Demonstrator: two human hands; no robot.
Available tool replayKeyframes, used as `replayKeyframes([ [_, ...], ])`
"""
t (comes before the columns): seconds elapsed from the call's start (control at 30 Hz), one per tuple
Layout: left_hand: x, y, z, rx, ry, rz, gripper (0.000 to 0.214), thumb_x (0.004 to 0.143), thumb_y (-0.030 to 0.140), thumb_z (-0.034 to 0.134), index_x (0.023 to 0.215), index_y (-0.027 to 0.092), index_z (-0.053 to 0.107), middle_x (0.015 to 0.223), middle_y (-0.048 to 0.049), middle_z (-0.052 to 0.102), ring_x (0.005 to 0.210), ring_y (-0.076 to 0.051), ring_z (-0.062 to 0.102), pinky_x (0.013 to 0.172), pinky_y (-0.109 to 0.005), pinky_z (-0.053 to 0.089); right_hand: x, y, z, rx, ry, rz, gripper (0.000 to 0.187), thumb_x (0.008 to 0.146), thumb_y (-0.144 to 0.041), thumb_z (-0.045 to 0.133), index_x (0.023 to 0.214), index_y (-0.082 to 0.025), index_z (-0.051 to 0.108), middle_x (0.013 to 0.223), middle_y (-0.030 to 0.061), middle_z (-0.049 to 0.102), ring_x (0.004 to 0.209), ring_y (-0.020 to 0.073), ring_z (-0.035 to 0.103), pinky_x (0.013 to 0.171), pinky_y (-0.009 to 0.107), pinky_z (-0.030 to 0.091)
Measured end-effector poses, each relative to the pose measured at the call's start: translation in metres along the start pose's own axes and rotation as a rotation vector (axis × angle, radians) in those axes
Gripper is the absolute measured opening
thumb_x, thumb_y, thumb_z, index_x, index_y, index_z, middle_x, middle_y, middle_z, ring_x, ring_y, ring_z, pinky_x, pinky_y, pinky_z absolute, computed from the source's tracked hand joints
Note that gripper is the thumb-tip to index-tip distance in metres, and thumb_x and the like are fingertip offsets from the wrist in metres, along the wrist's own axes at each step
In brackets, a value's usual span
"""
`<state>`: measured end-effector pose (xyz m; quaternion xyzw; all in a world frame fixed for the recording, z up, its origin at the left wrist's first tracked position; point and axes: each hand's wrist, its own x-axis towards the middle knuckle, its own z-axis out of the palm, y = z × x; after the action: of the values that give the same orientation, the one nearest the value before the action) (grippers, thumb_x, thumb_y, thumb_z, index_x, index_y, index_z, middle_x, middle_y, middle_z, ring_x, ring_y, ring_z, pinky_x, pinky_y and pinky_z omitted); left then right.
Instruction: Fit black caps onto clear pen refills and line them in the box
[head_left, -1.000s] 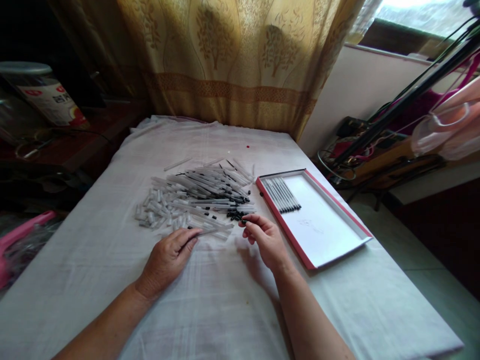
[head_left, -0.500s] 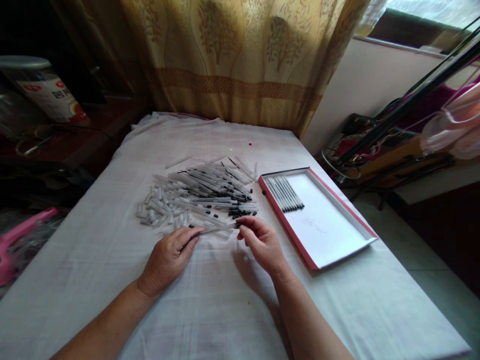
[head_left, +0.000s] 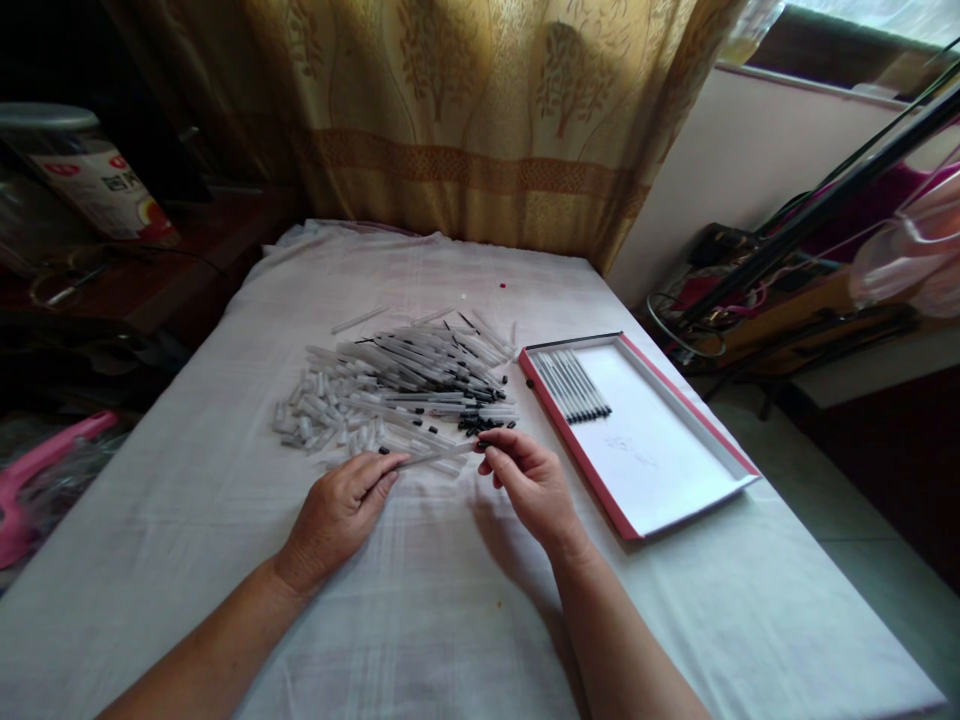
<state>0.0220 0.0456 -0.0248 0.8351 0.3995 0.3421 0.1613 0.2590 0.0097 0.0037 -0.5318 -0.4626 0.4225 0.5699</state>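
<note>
Pinching with thumb and fingertips, the right hand [head_left: 529,480] holds one end of a clear tube [head_left: 435,456]; a small black piece shows at that end, right at the fingers. The left hand [head_left: 341,510] lies palm down on the cloth [head_left: 450,620], fingers curled, their tips at the tube's other end. Whether they pinch it or only press on it I cannot tell. The tube runs nearly level between the two hands, low over the cloth, at the near edge of the pile [head_left: 409,375].

That pile is a loose heap of clear tubes, many with dark ends, lying crosswise over one another in the middle of the table. On its left side lie short clear caps [head_left: 315,420], spread toward the left hand. On its right side sit small black tips [head_left: 480,422], just beyond the right hand's fingers.

Right of the pile, near but apart from it, lies a flat white tray [head_left: 570,452] with a red rim, set at a slant. A row of pens [head_left: 574,385] lies side by side in its far corner, and the rest of its floor is white.

Behind the table hangs a patterned curtain [head_left: 465,120]. A jar [head_left: 97,180] stands on the dark surface to the left, and a pink thing [head_left: 37,470] lies lower down on that side.
</note>
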Motion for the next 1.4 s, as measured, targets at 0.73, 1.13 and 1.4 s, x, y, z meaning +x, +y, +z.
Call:
replayKeyframes([
  [0.73,0.001,0.003,-0.002,0.048,-0.026,0.037,0.029,0.097,0.029,0.047,0.112,0.02,0.07,0.094,-0.0056,0.074,0.083,-0.017,0.07,0.074,-0.025,0.054,-0.003,0.005,-0.003,-0.27,-0.044,-0.211,0.016,0.087,-0.022,0.058,0.096,-0.022,0.072,0.086,0.0033,0.073,0.067,0.014,0.068,0.063,0.025,0.053],
  [1.13,0.002,0.004,-0.004,0.004,-0.03,0.017,0.028,0.096,0.03,0.048,0.11,0.022,0.071,0.094,-0.0055,0.075,0.084,-0.017,0.071,0.075,-0.024,0.055,0.0,0.004,-0.006,-0.576,-0.057,-0.286,0.018,0.089,-0.031,0.055,0.085,-0.022,0.07,0.078,0.0053,0.072,0.066,0.0171,0.064,0.064,0.028,0.049],
  [1.4,0.001,0.002,-0.002,0.008,-0.038,0.019,0.027,0.096,0.028,0.048,0.11,0.022,0.071,0.094,-0.0049,0.074,0.085,-0.016,0.071,0.076,-0.024,0.054,0.0,0.012,-0.006,-0.699,-0.104,-0.199,0.047,0.095,-0.042,0.043,0.054,-0.022,0.055,0.051,0.0017,0.059,0.049,0.0136,0.054,0.053,0.024,0.039],
])
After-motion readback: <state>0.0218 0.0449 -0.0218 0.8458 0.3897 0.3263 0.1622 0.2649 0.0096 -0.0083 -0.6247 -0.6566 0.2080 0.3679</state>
